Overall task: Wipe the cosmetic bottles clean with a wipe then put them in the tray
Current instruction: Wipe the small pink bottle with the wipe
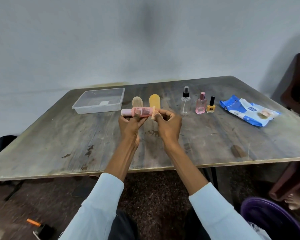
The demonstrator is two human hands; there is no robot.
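Worn wooden table [215,144], left hand [131,122] gripping pink bottle [139,112], right hand [169,124] pinching wipe [153,115], clear tray [98,101] behind-left.

Colours showing on the grey, streaked table [59,135]

A pink tube [139,112], a yellow nail polish bottle [211,108] with black cap and a blue-and-white wipes pack [246,110] are showing.

Both hands [150,121] hold a pink tube [139,112] above the table [59,144].
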